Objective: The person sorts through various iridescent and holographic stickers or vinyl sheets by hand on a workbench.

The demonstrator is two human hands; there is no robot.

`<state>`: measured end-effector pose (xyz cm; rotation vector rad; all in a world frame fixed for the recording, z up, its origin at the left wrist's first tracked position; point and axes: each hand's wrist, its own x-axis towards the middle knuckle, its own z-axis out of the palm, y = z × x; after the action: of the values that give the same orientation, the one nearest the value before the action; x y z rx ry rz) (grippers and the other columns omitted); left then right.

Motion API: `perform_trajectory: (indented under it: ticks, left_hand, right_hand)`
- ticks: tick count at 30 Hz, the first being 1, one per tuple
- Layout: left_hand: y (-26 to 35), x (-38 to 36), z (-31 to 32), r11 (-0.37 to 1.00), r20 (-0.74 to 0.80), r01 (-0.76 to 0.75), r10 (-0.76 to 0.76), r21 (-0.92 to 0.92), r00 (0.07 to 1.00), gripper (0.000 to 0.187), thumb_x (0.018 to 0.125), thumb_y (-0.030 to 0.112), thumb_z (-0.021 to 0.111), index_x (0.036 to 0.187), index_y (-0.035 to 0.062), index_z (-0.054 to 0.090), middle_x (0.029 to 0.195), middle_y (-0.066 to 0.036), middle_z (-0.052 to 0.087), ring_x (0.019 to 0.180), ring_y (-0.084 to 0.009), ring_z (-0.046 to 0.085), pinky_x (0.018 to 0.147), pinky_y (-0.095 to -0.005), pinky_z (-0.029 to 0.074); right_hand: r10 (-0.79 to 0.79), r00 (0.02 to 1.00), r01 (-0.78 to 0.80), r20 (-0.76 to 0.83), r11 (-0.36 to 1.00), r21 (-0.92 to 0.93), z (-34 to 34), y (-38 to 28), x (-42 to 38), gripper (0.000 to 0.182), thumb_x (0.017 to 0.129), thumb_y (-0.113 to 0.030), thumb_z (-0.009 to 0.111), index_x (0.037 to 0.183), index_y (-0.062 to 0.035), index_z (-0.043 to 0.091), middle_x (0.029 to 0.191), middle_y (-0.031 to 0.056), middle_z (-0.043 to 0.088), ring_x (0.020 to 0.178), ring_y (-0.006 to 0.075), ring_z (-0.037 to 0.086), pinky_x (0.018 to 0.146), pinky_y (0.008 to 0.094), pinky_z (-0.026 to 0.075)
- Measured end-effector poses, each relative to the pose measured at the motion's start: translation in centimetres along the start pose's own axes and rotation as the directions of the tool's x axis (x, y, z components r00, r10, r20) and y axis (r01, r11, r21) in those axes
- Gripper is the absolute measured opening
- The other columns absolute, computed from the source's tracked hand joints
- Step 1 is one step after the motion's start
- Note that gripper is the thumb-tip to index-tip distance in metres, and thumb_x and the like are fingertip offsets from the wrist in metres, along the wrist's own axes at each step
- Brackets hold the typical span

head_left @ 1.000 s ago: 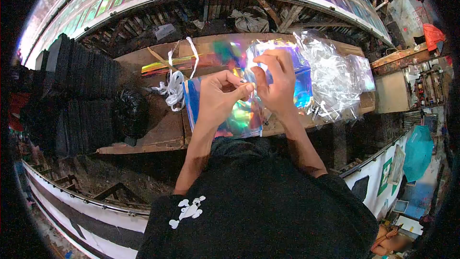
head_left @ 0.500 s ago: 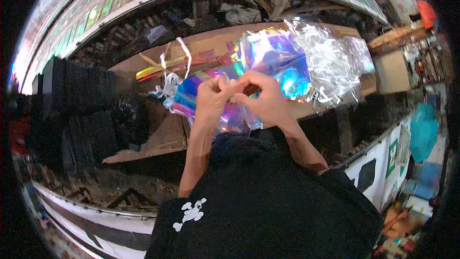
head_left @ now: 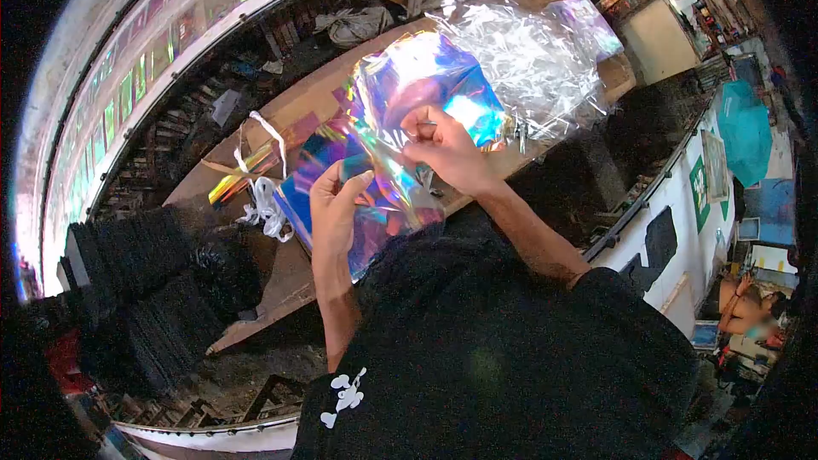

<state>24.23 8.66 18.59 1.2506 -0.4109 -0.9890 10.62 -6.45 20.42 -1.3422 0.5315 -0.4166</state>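
Note:
Between my two hands a piece of shiny iridescent film (head_left: 388,172) is stretched over the cardboard-covered surface (head_left: 332,77). My left hand (head_left: 334,200) pinches its lower left part between thumb and fingers. At its upper right, my right hand (head_left: 450,153) has its fingers curled together on the film's edge. More iridescent sheets (head_left: 409,77) lie just beyond my hands. To their right is a heap of clear, crinkled film strips (head_left: 528,60). White ties (head_left: 270,209) and a yellow-orange film roll (head_left: 230,186) lie to the left.
Stacks of black material (head_left: 162,290) stand at the left. A white rail (head_left: 213,34) curves across the far side. A teal object (head_left: 744,132) and a white panel (head_left: 682,213) are at the right. Another person (head_left: 745,311) sits at the lower right.
My hands have moved apart from their close pinch, with film now spread between them. The head view has turned, so the table appears tilted and shifted left.

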Motion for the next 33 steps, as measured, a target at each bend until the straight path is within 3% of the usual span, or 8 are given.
perform_trajectory:
  ticks: [3, 10, 13, 19, 20, 23, 29, 33]
  left_hand:
    - [-0.3, 2.2, 4.7, 0.957, 0.056, -0.099, 0.087, 0.274, 0.995, 0.013, 0.086, 0.007, 0.064, 0.096, -0.0009, 0.067, 0.078, 0.000, 0.066, 0.066, -0.0056, 0.056, 0.060, -0.0218, 0.045]
    - [-3.1, 11.6, 16.4, 0.988, 0.160, -0.072, 0.050, 0.137, 0.986, 0.009, 0.086, 0.006, 0.063, 0.079, 0.0001, 0.060, 0.075, -0.001, 0.061, 0.075, -0.0057, 0.059, 0.061, -0.0224, 0.048]
    - [-4.3, 16.4, 19.4, 0.843, 0.222, -0.229, 0.135, 0.486, 0.966, 0.019, 0.085, 0.005, 0.063, 0.072, 0.0022, 0.050, 0.078, -0.004, 0.062, 0.078, -0.0077, 0.060, 0.062, -0.0239, 0.049]
    - [-6.6, 20.1, 20.4, 0.939, 0.058, -0.226, 0.218, 0.259, 0.974, 0.027, 0.082, 0.005, 0.065, 0.065, 0.0058, 0.045, 0.067, -0.001, 0.055, 0.059, -0.0084, 0.048, 0.056, -0.0228, 0.041]
    - [-7.3, 20.4, 19.8, 0.925, -0.029, -0.128, 0.149, 0.359, 0.988, 0.028, 0.082, 0.005, 0.065, 0.064, 0.0065, 0.044, 0.064, 0.000, 0.052, 0.058, -0.0084, 0.046, 0.054, -0.0237, 0.039]
    - [-14.5, 22.1, 15.3, 0.750, -0.194, -0.092, 0.284, 0.655, 0.939, 0.029, 0.080, 0.006, 0.066, 0.062, 0.0066, 0.044, 0.056, 0.003, 0.043, 0.053, -0.0078, 0.039, 0.047, -0.0269, 0.033]
    - [-23.4, 18.1, 11.5, 0.737, -0.455, 0.158, 0.220, 0.657, 0.863, 0.033, 0.080, 0.008, 0.063, 0.059, 0.0038, 0.038, 0.053, -0.001, 0.040, 0.052, -0.0121, 0.036, 0.049, -0.0346, 0.034]
    - [-25.0, 17.1, 9.6, 0.571, -0.505, 0.289, 0.264, 0.768, 0.821, 0.034, 0.081, 0.012, 0.067, 0.060, 0.0017, 0.042, 0.053, -0.005, 0.043, 0.051, -0.0166, 0.040, 0.052, -0.0375, 0.038]
  right_hand:
    - [-0.009, 0.995, 0.014, 0.096, 0.999, -0.049, -3.9, 2.3, 0.1, 0.041, 0.081, -0.003, 0.070, 0.119, -0.0049, 0.054, 0.090, 0.0020, 0.060, 0.086, 0.0095, 0.058, 0.073, 0.0258, 0.050]
    - [0.203, 0.974, -0.213, -0.096, 0.970, -0.116, -18.6, 2.7, 2.8, 0.020, 0.085, -0.005, 0.068, 0.104, -0.0044, 0.061, 0.090, 0.0016, 0.062, 0.087, 0.0105, 0.060, 0.076, 0.0287, 0.053]
    - [0.088, 0.989, -0.103, -0.121, 0.988, -0.116, -25.9, 2.7, 4.9, 0.012, 0.089, -0.011, 0.064, 0.099, -0.0041, 0.062, 0.098, 0.0059, 0.065, 0.088, 0.0134, 0.063, 0.079, 0.0296, 0.053]
    - [0.004, 0.846, 0.075, -0.533, 0.989, 0.126, -47.3, -4.1, 10.7, 0.015, 0.090, -0.007, 0.057, 0.099, 0.0025, 0.063, 0.104, 0.0107, 0.068, 0.086, 0.0187, 0.067, 0.078, 0.0280, 0.055]
    - [-0.302, 0.876, 0.142, -0.375, 0.907, -0.396, -50.6, -5.9, 10.2, 0.015, 0.092, -0.008, 0.055, 0.102, 0.0006, 0.062, 0.103, 0.0119, 0.069, 0.084, 0.0178, 0.067, 0.076, 0.0279, 0.055]
    - [-0.293, 0.692, 0.339, -0.659, 0.939, -0.062, -57.8, -10.2, 12.1, 0.013, 0.095, -0.009, 0.052, 0.104, -0.0014, 0.059, 0.106, 0.0143, 0.070, 0.081, 0.0196, 0.069, 0.070, 0.0275, 0.054]
    - [-0.449, 0.505, 0.163, -0.738, 0.889, -0.429, -63.8, -9.9, 14.5, 0.016, 0.093, -0.014, 0.055, 0.102, -0.0007, 0.057, 0.097, 0.0142, 0.071, 0.074, 0.0245, 0.070, 0.063, 0.0346, 0.053]
    - [-0.728, 0.444, -0.304, -0.522, 0.426, -0.853, -68.0, 0.5, 18.0, 0.024, 0.091, -0.025, 0.055, 0.108, -0.0075, 0.056, 0.087, 0.0210, 0.067, 0.081, 0.0426, 0.066, 0.071, 0.0507, 0.050]
